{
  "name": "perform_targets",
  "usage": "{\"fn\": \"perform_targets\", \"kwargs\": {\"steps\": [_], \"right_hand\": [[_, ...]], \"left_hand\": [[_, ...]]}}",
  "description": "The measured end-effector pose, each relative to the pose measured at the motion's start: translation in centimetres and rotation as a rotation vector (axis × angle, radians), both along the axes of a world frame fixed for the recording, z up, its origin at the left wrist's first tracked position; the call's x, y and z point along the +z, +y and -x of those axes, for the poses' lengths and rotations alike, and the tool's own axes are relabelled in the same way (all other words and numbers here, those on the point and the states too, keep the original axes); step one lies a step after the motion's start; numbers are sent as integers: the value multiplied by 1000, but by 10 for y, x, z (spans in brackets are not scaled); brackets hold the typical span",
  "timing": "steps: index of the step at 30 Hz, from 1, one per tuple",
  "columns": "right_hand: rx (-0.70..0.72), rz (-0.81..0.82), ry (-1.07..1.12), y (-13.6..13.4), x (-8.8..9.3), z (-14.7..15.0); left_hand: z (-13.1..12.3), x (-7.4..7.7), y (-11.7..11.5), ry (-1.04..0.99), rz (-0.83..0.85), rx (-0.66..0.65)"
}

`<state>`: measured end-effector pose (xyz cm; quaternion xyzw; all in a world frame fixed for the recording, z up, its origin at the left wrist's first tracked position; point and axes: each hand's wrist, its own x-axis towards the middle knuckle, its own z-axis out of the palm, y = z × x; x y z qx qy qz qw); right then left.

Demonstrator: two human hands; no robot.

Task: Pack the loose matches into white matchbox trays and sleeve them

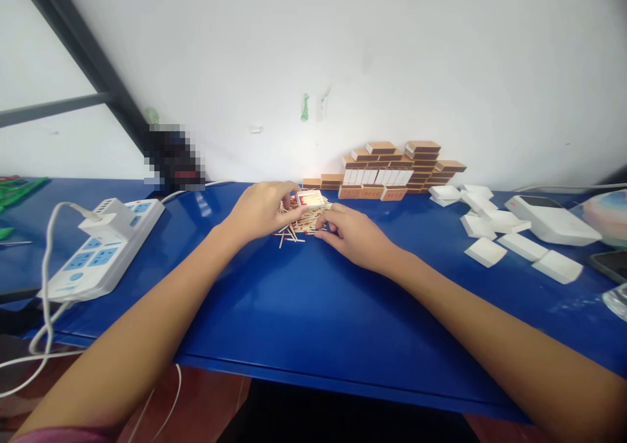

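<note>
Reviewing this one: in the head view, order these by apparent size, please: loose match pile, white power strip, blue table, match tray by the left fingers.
1. Blue table
2. White power strip
3. Loose match pile
4. Match tray

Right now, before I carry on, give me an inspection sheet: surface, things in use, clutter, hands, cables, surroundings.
Surface: blue table, glossy.
Things in use: small tray with matches, over a pile of loose matches.
Clutter: scattered white boxes at right; stacked matchboxes along the wall.
Hands: left hand holds the tray; right hand at the pile, its grip unclear.
Cables: white cable runs from the power strip, looping past the front edge.
Surroundings: white wall behind; dark metal frame at left.
</note>
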<state>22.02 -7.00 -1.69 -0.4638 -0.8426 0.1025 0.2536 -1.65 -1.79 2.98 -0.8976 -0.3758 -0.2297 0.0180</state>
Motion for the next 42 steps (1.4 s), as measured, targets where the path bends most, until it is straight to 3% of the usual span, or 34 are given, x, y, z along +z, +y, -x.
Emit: {"fn": "perform_targets", "kwargs": {"steps": [17, 24, 30, 34, 38, 42], "right_hand": [[-53, 157, -271, -17, 12, -16], [-96, -40, -116, -15, 24, -27], [-83, -43, -115, -15, 23, -25], [-73, -132, -33, -17, 24, -26], [-87, -237, 70, -20, 22, -20], [-8, -93, 2, -17, 10, -9]], "left_hand": [[-12, -4, -11, 86, 7, -53], [-20, -4, -22, 67, 76, -131], [-29, -6, -29, -25, 209, -211], [-28, -3, -28, -66, 273, -230], [-19, 1, -18, -148, 239, -169], [-6, -1, -3, -138, 76, -54]]}}
